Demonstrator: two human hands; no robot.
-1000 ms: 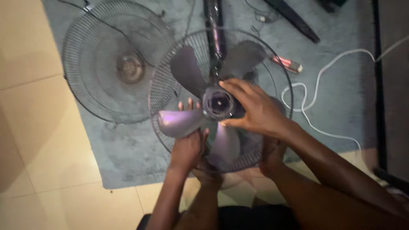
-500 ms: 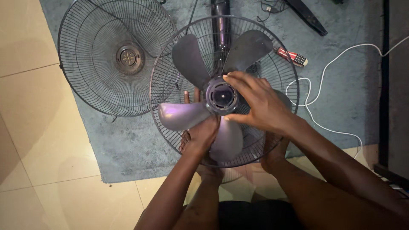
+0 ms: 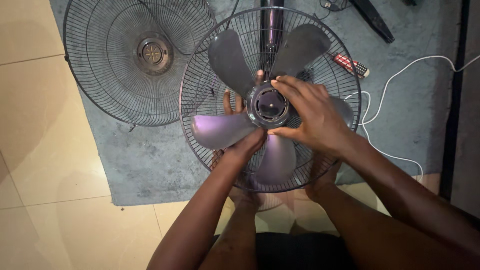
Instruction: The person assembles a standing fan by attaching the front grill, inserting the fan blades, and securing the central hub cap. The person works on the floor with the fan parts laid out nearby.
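Observation:
A purple fan blade with several paddles sits inside the rear wire guard of a fan lying on a grey rug. My right hand wraps around the round hub from the right, fingers curled on its rim. My left hand reaches under the blade from below, fingers showing behind the hub beside the lower-left paddle. Both hands grip the blade assembly.
The loose front wire guard lies on the rug at upper left. A red-handled tool and a white cable lie to the right. The dark fan pole runs upward. My feet rest below the guard on beige tiles.
My left hand has slid further up under the blade toward the hub. The right hand stays on the hub. The view has shifted slightly, moving the fan up and right.

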